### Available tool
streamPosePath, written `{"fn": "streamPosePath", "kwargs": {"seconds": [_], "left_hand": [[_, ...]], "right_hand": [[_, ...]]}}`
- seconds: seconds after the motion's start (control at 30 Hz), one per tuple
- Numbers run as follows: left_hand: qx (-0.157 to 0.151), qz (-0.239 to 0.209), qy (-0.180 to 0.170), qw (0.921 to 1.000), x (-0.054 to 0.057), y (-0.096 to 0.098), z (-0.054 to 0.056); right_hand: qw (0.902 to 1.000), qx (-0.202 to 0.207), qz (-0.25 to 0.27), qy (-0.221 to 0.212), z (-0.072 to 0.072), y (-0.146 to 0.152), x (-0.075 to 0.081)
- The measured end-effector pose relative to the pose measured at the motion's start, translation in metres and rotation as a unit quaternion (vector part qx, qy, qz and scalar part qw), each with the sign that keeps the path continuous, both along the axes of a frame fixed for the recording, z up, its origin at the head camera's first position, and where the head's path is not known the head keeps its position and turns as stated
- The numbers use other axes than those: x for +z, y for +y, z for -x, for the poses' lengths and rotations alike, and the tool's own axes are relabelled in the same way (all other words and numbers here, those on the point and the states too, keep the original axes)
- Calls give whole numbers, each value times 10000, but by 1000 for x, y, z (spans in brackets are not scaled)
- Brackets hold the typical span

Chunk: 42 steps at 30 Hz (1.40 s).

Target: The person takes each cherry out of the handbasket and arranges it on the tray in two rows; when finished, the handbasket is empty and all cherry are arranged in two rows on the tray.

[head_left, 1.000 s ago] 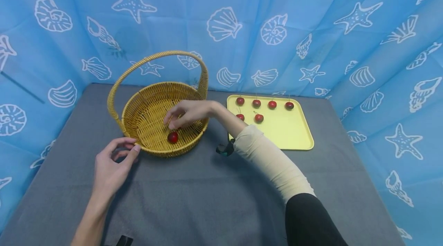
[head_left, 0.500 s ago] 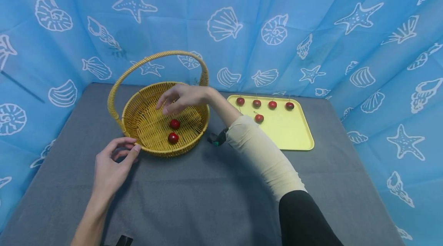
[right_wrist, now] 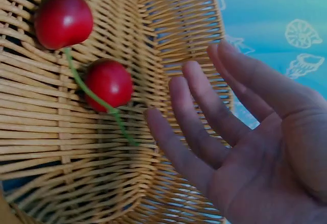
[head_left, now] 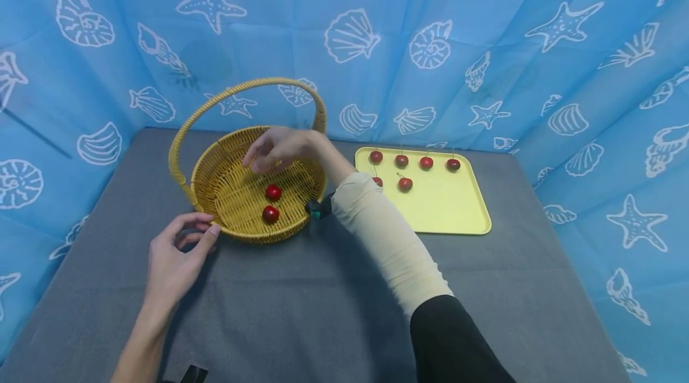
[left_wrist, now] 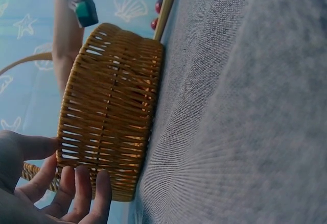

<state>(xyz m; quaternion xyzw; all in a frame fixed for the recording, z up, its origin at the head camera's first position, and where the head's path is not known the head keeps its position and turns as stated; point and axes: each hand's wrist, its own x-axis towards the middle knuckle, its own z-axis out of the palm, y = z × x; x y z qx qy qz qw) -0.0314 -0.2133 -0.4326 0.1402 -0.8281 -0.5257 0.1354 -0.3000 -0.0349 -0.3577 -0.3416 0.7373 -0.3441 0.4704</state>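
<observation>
A yellow wicker basket [head_left: 258,236] with a tall arched handle stands on the left of the table. Two dark red cherries, a nearer cherry [head_left: 270,214] and a farther cherry [head_left: 273,192], lie on its woven floor; green stems show in the right wrist view. My left hand [head_left: 180,257] pinches the basket's near-left rim between thumb and fingers, with other fingertips against the outer wall in the left wrist view. Over the back of the basket hovers my right hand [head_left: 282,149], its fingers [right_wrist: 196,127] loosely bent, holding nothing and apart from both cherries.
To the right of the basket, a pale yellow tray [head_left: 452,209] bears several stemmed cherries along its back and left side. Grey cloth [head_left: 301,311] covers the table. Behind hangs a blue curtain [head_left: 377,84] with shell prints. My right forearm crosses the tray's left edge.
My right hand has let go of a cherry on the basket floor and drawn up and back from it. The right forearm has swung left. My left hand stays on the rim.
</observation>
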Motion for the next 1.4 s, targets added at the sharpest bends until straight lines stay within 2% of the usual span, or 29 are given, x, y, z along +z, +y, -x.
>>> {"fn": "streamPosePath", "kwargs": {"seconds": [0.27, 0.57, 0.67, 0.83, 0.97, 1.17, 1.4], "left_hand": [[12, -21, 10, 10000, -1, 1, 2], [4, -63, 48, 10000, -1, 1, 2], [8, -55, 32, 10000, 0, 2, 2], [2, -11, 84, 10000, -2, 2, 2], [29, 36, 71, 10000, -1, 2, 1], [41, -22, 27, 10000, -1, 1, 1], [10, -63, 110, 9999, -1, 0, 0]], "right_hand": [[9968, 282, -685, -316, 4, 4, -19], [9927, 950, -738, -46, 8, 11, -29], [9916, 1035, -771, -12, 8, 13, -30], [9925, 904, -814, -113, 7, 13, -31], [9936, 831, -759, -31, 8, 14, -30], [9973, 648, -338, 50, 9, 21, -23], [9975, 625, 58, 326, 6, 31, -8]]}}
